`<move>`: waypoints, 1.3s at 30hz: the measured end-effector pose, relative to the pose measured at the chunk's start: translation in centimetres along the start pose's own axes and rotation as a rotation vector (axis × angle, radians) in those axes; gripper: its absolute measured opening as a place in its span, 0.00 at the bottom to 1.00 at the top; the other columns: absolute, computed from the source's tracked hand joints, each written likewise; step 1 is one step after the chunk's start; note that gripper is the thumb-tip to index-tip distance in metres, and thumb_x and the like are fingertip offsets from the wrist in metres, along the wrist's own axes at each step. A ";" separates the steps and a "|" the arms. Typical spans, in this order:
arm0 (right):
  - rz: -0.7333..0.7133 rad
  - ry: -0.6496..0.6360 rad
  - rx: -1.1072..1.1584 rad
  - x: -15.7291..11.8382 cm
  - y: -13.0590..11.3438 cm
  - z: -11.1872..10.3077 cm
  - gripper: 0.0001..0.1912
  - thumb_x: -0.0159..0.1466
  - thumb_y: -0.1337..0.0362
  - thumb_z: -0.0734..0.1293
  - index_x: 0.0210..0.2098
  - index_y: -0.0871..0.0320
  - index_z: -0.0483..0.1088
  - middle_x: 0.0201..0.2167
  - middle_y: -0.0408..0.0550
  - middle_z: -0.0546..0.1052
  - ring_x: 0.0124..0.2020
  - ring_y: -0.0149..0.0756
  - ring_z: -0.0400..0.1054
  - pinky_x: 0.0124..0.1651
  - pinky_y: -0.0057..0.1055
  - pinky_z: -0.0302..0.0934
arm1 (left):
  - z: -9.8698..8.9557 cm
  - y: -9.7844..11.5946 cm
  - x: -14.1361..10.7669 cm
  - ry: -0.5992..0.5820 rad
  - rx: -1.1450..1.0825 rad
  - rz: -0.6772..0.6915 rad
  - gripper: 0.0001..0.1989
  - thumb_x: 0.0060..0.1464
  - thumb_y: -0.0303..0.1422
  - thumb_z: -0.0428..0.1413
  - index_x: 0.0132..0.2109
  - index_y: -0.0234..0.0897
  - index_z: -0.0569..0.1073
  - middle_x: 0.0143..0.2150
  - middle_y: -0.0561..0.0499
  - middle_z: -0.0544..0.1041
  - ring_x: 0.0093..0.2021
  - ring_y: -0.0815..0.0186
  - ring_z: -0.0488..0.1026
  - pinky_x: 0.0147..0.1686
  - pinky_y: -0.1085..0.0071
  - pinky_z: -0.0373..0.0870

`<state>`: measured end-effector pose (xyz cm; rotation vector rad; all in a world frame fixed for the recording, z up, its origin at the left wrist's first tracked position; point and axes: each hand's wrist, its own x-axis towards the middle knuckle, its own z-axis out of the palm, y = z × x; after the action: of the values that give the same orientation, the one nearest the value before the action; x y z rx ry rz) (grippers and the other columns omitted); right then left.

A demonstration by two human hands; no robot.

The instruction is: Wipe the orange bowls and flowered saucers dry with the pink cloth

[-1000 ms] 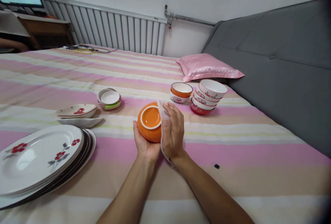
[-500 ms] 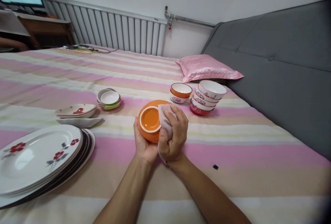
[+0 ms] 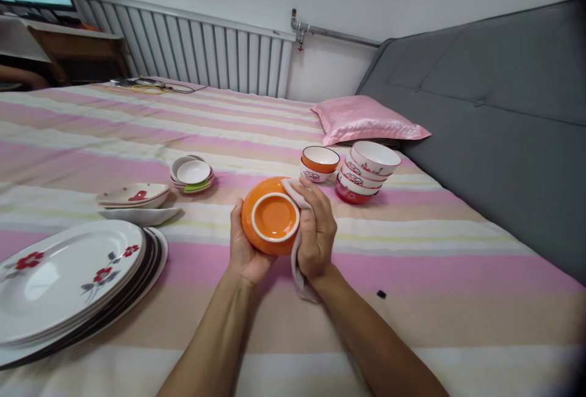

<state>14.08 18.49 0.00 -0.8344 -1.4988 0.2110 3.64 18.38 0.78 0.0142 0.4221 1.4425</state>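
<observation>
Above a striped bedspread (image 3: 434, 324), an orange bowl (image 3: 275, 217) is held between left hand (image 3: 247, 255) and right hand (image 3: 319, 235), white-ringed base facing the viewer. The left grip clamps its left and lower side; the right grip is closed over a pale cloth (image 3: 300, 275) pressed to its right. Round, it shows no long axis; neither hand is nearer.

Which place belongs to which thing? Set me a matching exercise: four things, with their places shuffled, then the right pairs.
Things
1. orange bowl
2. cloth
3. pillow
4. stack of plates

Places
A. next to the grey headboard
B. in the left hand, base showing
C. at the picture's lower left
D. in the right hand

Pairs: 1-B, 2-D, 3-A, 4-C
</observation>
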 end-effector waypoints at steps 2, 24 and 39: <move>0.007 -0.043 0.005 0.2 0.0 -0.2 0.21 0.66 0.62 0.52 0.53 0.49 0.69 0.57 0.45 0.70 0.61 0.42 0.60 0.62 0.48 0.53 | 0.0 0.1 0.0 -0.006 0.022 0.020 0.15 0.57 0.41 0.52 0.43 0.35 0.74 0.36 0.49 0.80 0.35 0.65 0.77 0.47 0.69 0.72; -0.001 -0.460 0.152 3.0 0.2 -3.1 0.18 0.67 0.61 0.55 0.50 0.48 0.72 0.53 0.42 0.74 0.59 0.40 0.62 0.63 0.45 0.52 | -0.5 0.9 -0.1 -0.096 0.205 -0.090 0.15 0.56 0.37 0.54 0.44 0.30 0.73 0.37 0.44 0.80 0.41 0.59 0.77 0.47 0.65 0.72; 0.160 -0.490 0.312 3.5 0.7 -3.4 0.17 0.67 0.62 0.57 0.50 0.48 0.73 0.53 0.42 0.74 0.58 0.38 0.64 0.63 0.41 0.53 | -1.0 0.3 -0.5 -0.107 0.378 0.030 0.12 0.47 0.35 0.62 0.38 0.34 0.74 0.33 0.50 0.80 0.39 0.59 0.78 0.44 0.67 0.74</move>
<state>17.89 19.88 2.79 -0.6752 -1.7896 0.7936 3.08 17.66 0.08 0.4007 0.6026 1.3660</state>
